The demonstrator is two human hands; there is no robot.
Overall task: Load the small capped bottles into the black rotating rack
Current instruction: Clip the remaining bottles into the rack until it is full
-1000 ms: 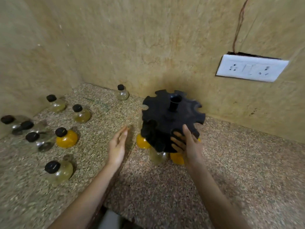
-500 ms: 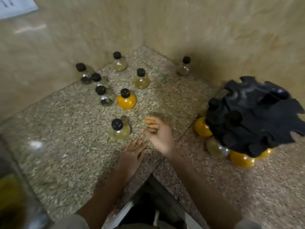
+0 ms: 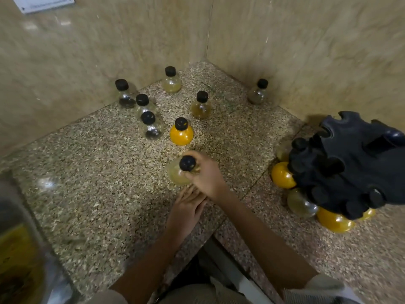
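Two hands work over the speckled stone counter: left hand lies flat, fingers together, holding nothing; right hand, just beyond it, is clamped around a pale yellow bottle standing upright. Farther back stand an orange bottle and six more capped bottles toward the corner. Black rack, at right, tilts over several bottles beneath its notched rim.

Right hand around pale bottle
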